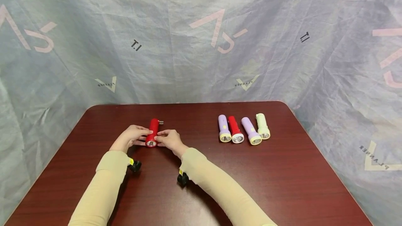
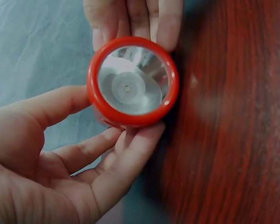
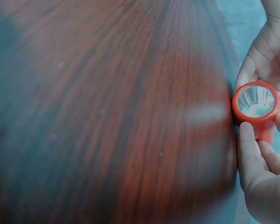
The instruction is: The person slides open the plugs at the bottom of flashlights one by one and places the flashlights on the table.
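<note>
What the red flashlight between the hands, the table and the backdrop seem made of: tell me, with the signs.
Red flashlight: probably smooth, glossy plastic, by its even color and highlights; its reflector is mirror-bright, perhaps metallized plastic or metal.
Table: polished wood or wood-look laminate, judging by the streaked grain and sheen.
Backdrop: likely matte fabric, from its creases.

The grey cloth backdrop (image 1: 176, 55) reads "T.I" (image 1: 136, 45) and, mirrored, "PLANNER" (image 1: 243, 84).

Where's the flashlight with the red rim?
In the head view, the red-rimmed flashlight is left of centre, held between the left hand and the right hand, well left of the four other flashlights.
</note>
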`<state>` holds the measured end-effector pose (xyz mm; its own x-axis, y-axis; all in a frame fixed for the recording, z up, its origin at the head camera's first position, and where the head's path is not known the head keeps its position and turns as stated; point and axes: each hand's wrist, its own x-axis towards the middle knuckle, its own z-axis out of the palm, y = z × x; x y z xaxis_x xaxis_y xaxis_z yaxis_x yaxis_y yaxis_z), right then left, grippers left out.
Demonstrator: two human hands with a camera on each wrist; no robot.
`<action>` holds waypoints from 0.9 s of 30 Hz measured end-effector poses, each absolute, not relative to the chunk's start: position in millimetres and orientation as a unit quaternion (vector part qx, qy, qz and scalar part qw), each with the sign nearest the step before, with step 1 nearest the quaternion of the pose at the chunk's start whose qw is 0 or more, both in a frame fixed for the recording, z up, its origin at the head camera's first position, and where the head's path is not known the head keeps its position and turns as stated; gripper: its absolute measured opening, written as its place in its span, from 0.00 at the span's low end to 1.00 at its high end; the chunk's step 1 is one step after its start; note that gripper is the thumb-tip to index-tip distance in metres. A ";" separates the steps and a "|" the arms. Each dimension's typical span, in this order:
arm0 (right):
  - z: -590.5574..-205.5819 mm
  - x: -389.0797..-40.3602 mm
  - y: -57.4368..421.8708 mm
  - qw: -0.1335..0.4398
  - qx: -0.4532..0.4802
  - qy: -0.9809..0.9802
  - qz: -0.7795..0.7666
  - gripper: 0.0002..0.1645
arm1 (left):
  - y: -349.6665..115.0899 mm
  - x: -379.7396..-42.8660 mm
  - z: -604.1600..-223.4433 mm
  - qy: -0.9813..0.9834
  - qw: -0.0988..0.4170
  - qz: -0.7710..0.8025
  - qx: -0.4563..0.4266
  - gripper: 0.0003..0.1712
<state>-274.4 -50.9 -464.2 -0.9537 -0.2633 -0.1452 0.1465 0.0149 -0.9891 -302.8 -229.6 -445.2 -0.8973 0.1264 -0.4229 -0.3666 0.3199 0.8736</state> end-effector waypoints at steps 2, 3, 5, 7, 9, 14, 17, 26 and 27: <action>-464.3 -274.6 -50.8 0.148 -0.040 0.696 -0.701 0.19 | -229.9 -302.4 -445.7 0.781 0.213 0.582 -0.078 0.33; -464.9 -275.0 -50.8 0.149 -0.040 0.697 -0.700 0.19 | -230.0 -302.2 -445.7 0.779 0.213 0.584 -0.078 0.33; -465.3 -275.5 -50.4 0.153 -0.039 0.697 -0.700 0.18 | -230.3 -301.6 -445.6 0.777 0.213 0.587 -0.078 0.33; -464.3 -275.6 -49.6 0.161 -0.039 0.697 -0.698 0.19 | -230.5 -300.8 -445.1 0.775 0.213 0.590 -0.079 0.34; -462.8 -275.4 -48.3 0.169 -0.044 0.700 -0.692 0.19 | -230.9 -300.1 -444.1 0.775 0.212 0.590 -0.082 0.34; -456.8 -275.1 -41.1 0.187 -0.059 0.724 -0.662 0.22 | -232.1 -298.2 -438.8 0.785 0.202 0.580 -0.086 0.36; -451.5 -275.8 -34.6 0.194 -0.073 0.743 -0.636 0.23 | -233.0 -296.6 -433.7 0.801 0.192 0.562 -0.075 0.37; -423.8 -278.7 -18.1 0.202 -0.124 0.808 -0.539 0.23 | -229.5 -294.3 -411.3 0.843 0.157 0.512 -0.055 0.36; -419.5 -278.5 -16.3 0.202 -0.128 0.814 -0.529 0.23 | -228.3 -293.8 -408.2 0.846 0.153 0.508 -0.053 0.36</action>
